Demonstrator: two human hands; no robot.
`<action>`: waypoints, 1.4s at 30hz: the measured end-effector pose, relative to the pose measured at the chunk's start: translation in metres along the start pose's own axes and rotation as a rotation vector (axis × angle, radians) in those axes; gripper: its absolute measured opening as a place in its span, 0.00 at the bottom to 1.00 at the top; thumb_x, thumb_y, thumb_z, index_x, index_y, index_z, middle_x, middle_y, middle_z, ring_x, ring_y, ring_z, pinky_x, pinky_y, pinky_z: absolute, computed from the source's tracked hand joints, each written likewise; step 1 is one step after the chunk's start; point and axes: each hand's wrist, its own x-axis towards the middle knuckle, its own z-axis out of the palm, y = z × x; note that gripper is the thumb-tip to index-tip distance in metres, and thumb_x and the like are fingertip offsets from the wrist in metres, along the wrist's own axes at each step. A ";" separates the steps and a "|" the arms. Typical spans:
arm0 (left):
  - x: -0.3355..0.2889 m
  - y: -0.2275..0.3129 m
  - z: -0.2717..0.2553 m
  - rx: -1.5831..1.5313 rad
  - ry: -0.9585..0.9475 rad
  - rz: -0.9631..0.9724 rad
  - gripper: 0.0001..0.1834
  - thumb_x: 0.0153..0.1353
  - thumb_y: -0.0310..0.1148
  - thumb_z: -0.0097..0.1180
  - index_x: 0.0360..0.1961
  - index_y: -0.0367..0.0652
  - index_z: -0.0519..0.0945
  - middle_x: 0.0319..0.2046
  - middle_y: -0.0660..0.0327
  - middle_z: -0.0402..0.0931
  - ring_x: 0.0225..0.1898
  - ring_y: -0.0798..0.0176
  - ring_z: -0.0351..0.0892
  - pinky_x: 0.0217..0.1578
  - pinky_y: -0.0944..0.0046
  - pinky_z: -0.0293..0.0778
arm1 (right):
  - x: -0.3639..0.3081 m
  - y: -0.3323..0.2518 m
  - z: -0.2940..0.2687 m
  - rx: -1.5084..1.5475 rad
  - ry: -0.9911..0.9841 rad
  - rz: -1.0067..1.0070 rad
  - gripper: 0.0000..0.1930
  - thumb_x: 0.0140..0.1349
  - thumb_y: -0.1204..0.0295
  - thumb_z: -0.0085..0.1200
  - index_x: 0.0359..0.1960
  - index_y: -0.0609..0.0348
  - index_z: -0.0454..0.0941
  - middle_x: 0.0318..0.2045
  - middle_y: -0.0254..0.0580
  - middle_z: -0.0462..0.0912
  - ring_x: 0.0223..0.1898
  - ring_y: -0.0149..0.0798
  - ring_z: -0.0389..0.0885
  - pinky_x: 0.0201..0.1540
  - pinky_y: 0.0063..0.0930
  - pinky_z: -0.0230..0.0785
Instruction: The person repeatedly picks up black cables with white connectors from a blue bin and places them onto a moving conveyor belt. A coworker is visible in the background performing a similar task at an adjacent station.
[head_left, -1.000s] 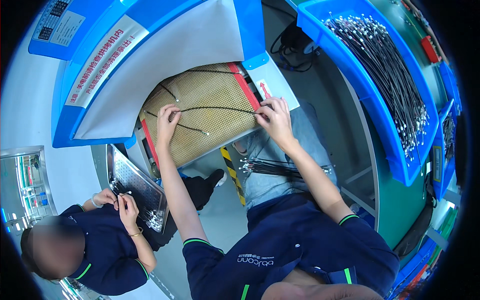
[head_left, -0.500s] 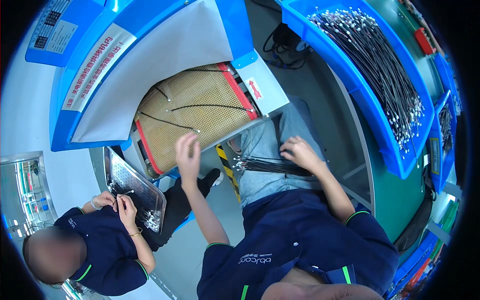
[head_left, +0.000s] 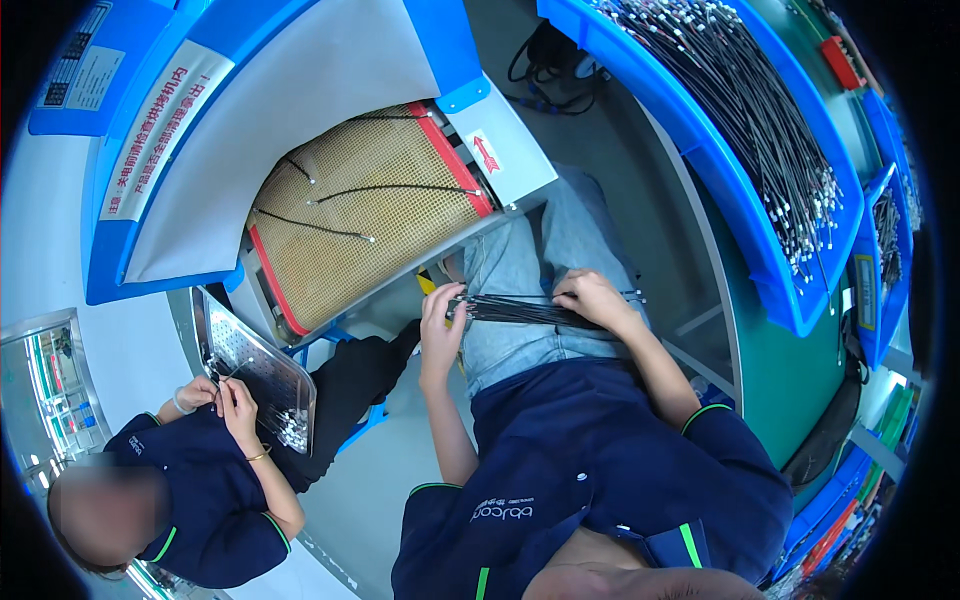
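Observation:
A bundle of thin black cables (head_left: 530,312) with small white connectors lies across my jeans-covered lap. My left hand (head_left: 441,325) is at the bundle's left end, its fingers closed about a cable end. My right hand (head_left: 594,298) is over the right part of the bundle, thumb and finger pinched on one black cable. That single cable runs between my hands, slightly above the rest. Ahead to the left, several similar cables (head_left: 395,190) lie apart on a tan mesh conveyor belt (head_left: 350,265) with red edges, coming out under a white curtain.
A blue machine housing (head_left: 445,45) surrounds the conveyor. On the right, a large blue bin (head_left: 690,150) full of black cables stands on a green table (head_left: 790,410). At left, a co-worker (head_left: 215,480) handles a cable over a metal tray (head_left: 285,375).
My left hand has moved from beside the conveyor, right and back to the bundle's left end, and closed there. My right hand stays at the bundle. The view has shifted slightly.

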 end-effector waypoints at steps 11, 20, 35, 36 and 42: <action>-0.002 -0.010 0.023 0.031 -0.143 -0.054 0.20 0.63 0.28 0.50 0.57 0.40 0.70 0.58 0.52 0.67 0.61 0.50 0.65 0.60 0.58 0.62 | -0.005 -0.007 -0.030 0.026 0.032 0.113 0.09 0.57 0.66 0.56 0.33 0.58 0.83 0.30 0.47 0.81 0.34 0.51 0.80 0.38 0.41 0.70; 0.003 -0.024 0.062 0.473 -0.286 -0.018 0.25 0.63 0.41 0.52 0.59 0.43 0.67 0.51 0.49 0.70 0.56 0.48 0.67 0.63 0.45 0.53 | -0.007 0.003 -0.032 0.030 0.027 0.077 0.10 0.57 0.65 0.57 0.33 0.58 0.83 0.29 0.46 0.81 0.34 0.50 0.80 0.38 0.41 0.70; -0.030 0.001 0.049 0.449 -0.267 0.135 0.14 0.60 0.41 0.55 0.41 0.43 0.77 0.46 0.56 0.72 0.50 0.52 0.71 0.58 0.49 0.60 | -0.012 0.000 -0.066 0.186 0.014 0.013 0.14 0.55 0.77 0.52 0.44 0.61 0.80 0.36 0.49 0.79 0.37 0.48 0.80 0.43 0.34 0.71; -0.029 0.001 0.048 0.438 -0.260 0.108 0.14 0.60 0.40 0.55 0.42 0.44 0.77 0.45 0.56 0.73 0.51 0.52 0.71 0.62 0.47 0.56 | -0.007 -0.003 -0.062 0.170 0.011 -0.011 0.14 0.54 0.78 0.52 0.44 0.62 0.80 0.36 0.50 0.79 0.37 0.49 0.79 0.43 0.35 0.71; -0.009 0.020 0.033 0.241 0.196 0.225 0.13 0.59 0.32 0.54 0.45 0.42 0.75 0.45 0.55 0.74 0.51 0.49 0.70 0.58 0.47 0.60 | 0.010 -0.021 -0.064 0.163 -0.019 -0.118 0.13 0.55 0.76 0.53 0.43 0.62 0.81 0.34 0.51 0.81 0.37 0.51 0.79 0.42 0.37 0.71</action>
